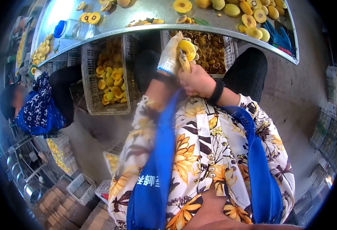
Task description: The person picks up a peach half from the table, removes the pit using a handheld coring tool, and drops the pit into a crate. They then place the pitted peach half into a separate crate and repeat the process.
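My left hand (170,57), in a white knitted glove with a blue cuff edge, is closed around a halved yellow peach (191,49). My right hand (199,81) is bare and closed on the handle of a wooden-handled pitting knife (184,63). The tool's metal end meets the cut face of the peach; its tip is hidden. Both hands are just below the metal table's edge, above a crate of dark, pit-filled peach pieces (211,53).
On the metal table (118,18) lie whole and halved peaches (252,19), a blue-capped clear bottle (74,30) and a blue glove (277,35). A crate (93,111) of yellow peach halves stands left of my legs. Another person (42,103) sits at far left.
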The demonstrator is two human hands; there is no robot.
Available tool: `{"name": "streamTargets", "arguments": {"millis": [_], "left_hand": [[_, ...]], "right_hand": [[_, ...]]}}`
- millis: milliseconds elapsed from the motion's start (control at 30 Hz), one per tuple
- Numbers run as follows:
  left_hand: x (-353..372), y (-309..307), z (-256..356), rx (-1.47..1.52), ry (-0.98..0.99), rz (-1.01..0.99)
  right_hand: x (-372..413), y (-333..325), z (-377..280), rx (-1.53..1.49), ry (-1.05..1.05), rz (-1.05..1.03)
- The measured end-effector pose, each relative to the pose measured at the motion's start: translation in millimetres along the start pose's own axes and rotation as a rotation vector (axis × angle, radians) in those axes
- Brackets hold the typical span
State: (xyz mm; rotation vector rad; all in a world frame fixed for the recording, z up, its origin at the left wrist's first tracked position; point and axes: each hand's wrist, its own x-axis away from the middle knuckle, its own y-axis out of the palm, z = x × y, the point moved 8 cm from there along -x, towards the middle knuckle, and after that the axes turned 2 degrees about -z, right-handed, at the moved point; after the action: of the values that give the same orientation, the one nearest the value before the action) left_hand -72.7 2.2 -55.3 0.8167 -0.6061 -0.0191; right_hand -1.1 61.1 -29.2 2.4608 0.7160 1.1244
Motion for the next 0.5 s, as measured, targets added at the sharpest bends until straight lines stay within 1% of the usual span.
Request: {"name": "streamTargets", "arguments": {"millis": [100,200,300,333,400,433,467,500], "left_hand": [[8.0,4.0,6.4,-0.012,0.035,0.051],[6.1,-4.9,7.1,0.003,0.062,0.090],[6.5,-11.2,6.6,0.028,0.049,0.104],[5.8,-8.9,5.1,-0.003,0.029,0.084],[2.4,-8.7,2.1,0.077,-0.031,0.037],[0.6,-10.2,0.8,0.119,-0.061,0.014],[-5.0,-26.8,-0.7,0.115,-0.153,0.021],[-6.3,-37.6,-3.8,0.209,-0.094,0.056]], "right_hand": [[-9.0,-4.6,8.9,0.088,-0.023,-0.012],[-10.3,-9.4,-1.1,0.440,-0.187,0.145],[-18.6,-12.7,0.7,0.480,-0.291,0.242],[-17.7,-14.2,4.5,0.420,-0.247,0.189],[-11.5,-6.7,3.6,0.302,-0.158,0.086],[-7.1,-4.5,-14.6,0.495,-0.422,0.193],[-1.3,2.3,-26.8,0.686,-0.693,0.296],[10.8,12.1,-35.8,0.871,-0.972,0.396]]}}
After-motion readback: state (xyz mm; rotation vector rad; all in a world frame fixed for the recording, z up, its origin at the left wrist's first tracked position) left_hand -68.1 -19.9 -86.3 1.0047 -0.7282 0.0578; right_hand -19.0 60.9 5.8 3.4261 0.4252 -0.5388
